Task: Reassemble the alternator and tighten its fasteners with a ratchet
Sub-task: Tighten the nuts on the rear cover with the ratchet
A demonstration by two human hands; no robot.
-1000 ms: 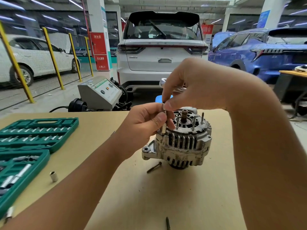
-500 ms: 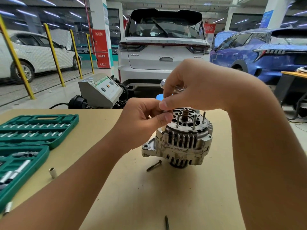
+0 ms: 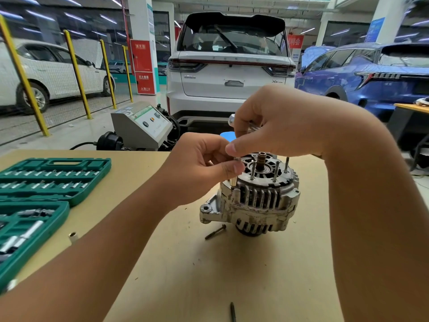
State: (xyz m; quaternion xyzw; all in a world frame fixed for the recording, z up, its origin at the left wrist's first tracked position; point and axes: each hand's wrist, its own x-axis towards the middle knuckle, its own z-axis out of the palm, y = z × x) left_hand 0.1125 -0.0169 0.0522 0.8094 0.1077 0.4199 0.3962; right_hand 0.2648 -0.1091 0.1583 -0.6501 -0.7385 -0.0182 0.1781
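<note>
Standing upright near the middle of the surface (image 3: pixel 162 263), the alternator (image 3: pixel 253 201) has a socket (image 3: pixel 233 182) seated on a rim bolt, lower than a second ago. The left hand (image 3: pixel 199 168) pinches the tool shaft above it; the right hand (image 3: pixel 278 129) grips the ratchet (image 3: pixel 232 118). A loose bolt (image 3: pixel 215 232) lies beside the housing. Judged: tightening is beginning.

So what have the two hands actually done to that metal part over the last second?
Little. The left hand and right hand keep pinching the slim silver socket upright on the left edge of the grey finned alternator, and the fingers have shifted slightly as if twisting it. The alternator, the dark loose bolt before it and the green socket case have stayed put.
</note>
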